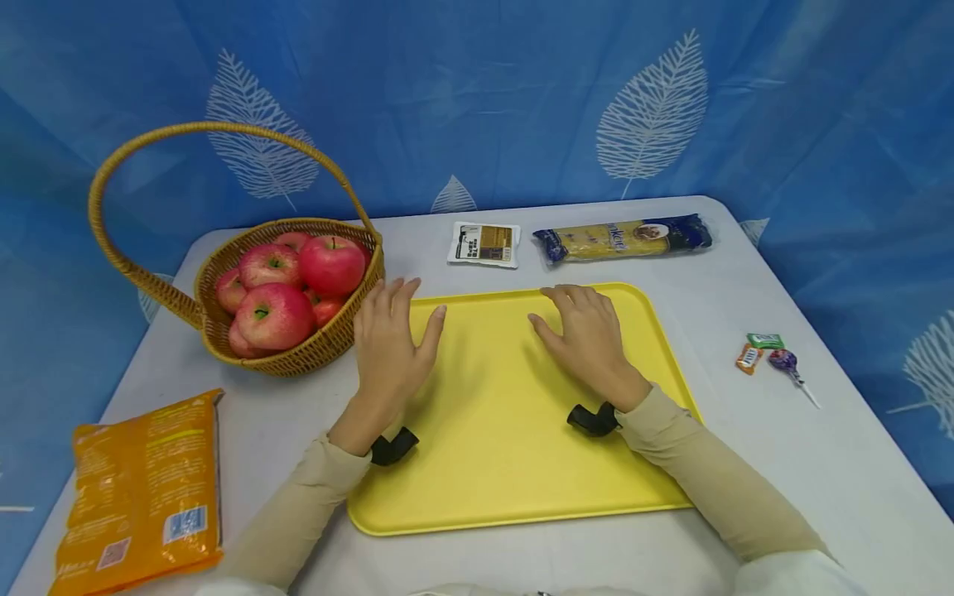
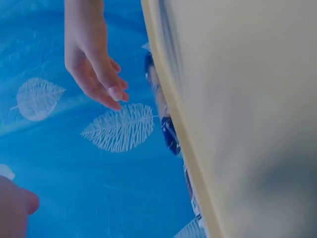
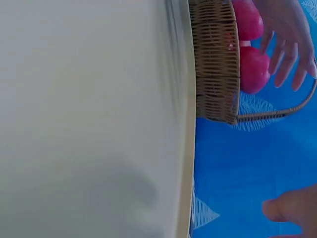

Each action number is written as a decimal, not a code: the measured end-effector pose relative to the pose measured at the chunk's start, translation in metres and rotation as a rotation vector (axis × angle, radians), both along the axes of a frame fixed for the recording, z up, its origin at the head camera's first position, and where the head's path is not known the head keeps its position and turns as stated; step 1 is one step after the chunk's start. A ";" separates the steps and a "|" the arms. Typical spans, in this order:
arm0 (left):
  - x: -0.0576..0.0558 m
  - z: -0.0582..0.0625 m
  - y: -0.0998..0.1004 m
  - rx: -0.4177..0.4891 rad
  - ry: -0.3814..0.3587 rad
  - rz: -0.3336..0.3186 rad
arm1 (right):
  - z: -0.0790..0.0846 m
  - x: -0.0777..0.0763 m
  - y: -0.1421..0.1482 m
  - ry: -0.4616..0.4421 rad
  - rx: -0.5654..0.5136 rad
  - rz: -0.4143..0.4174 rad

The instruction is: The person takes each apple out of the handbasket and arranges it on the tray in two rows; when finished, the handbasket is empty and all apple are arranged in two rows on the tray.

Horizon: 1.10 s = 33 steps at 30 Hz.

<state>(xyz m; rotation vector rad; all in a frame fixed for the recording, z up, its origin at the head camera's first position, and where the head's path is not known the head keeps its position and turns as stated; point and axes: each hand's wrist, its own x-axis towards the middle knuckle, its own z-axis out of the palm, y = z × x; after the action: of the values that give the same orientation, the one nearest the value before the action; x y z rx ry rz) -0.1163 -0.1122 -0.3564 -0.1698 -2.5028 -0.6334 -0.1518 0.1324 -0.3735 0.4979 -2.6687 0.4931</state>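
Note:
A yellow tray [image 1: 507, 397] lies in the middle of the table in the head view. Over its left edge hovers my left hand [image 1: 391, 343], fingers spread and holding nothing, close to a wicker basket [image 1: 320, 348] heaped with red apples [image 1: 276, 316]. My right hand [image 1: 589, 335] is above the tray's right half, fingers loosely extended with nothing in them. In the left wrist view the right hand [image 2: 94, 59] shows above the tray's rim. The right wrist view has the left hand [image 3: 290, 37] overlapping the basket's handle side.
Behind the tray lie a small white-and-brown packet [image 1: 484, 245] and a long pack of noodles [image 1: 622, 239]. To the right are a lollipop [image 1: 785, 362], an orange-wrapped candy [image 1: 749, 358] and a green-wrapped candy [image 1: 765, 340]. An orange bag [image 1: 145, 488] lies at the front left.

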 end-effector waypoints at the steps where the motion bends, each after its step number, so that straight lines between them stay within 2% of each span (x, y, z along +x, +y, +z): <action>1: 0.001 0.001 -0.003 0.029 0.052 -0.002 | 0.000 0.000 -0.003 0.013 -0.018 0.011; 5: 0.004 0.005 -0.022 0.147 0.293 0.032 | 0.002 -0.001 -0.018 0.033 -0.030 0.048; 8: 0.004 0.010 -0.041 0.251 0.468 0.098 | 0.007 0.000 -0.031 0.031 -0.010 0.073; 10: 0.005 0.015 -0.054 0.319 0.548 0.157 | 0.011 0.001 -0.041 0.030 0.000 0.095; 13: 0.010 0.025 -0.075 0.438 0.586 0.260 | 0.016 0.002 -0.055 0.031 0.010 0.129; 15: 0.016 0.032 -0.089 0.498 0.567 0.337 | 0.017 0.002 -0.065 0.032 0.008 0.148; 18: 0.025 0.038 -0.106 0.591 0.479 0.461 | 0.017 0.001 -0.079 0.026 -0.009 0.159; 20: 0.029 0.034 -0.118 0.638 0.394 0.524 | 0.016 0.001 -0.088 0.009 -0.031 0.157; 23: 0.030 0.018 -0.137 0.733 0.265 0.578 | 0.012 -0.001 -0.103 -0.018 -0.055 0.156; 26: 0.027 -0.002 -0.153 0.820 0.162 0.563 | 0.008 -0.004 -0.118 -0.030 -0.072 0.177; 28: 0.024 -0.012 -0.160 0.882 0.113 0.512 | 0.007 -0.006 -0.127 -0.032 -0.096 0.196; 30: 0.022 -0.020 -0.164 0.920 0.065 0.451 | 0.004 -0.009 -0.136 -0.032 -0.132 0.211; 33: 0.020 -0.026 -0.167 0.935 0.001 0.406 | 0.001 -0.013 -0.149 -0.048 -0.199 0.236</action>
<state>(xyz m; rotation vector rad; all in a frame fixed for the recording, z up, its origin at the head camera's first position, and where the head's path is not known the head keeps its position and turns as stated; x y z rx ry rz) -0.0966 -0.2796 -0.3827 0.6541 -1.8963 -1.4992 -0.1649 -0.0163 -0.3729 0.7525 -2.5809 0.8396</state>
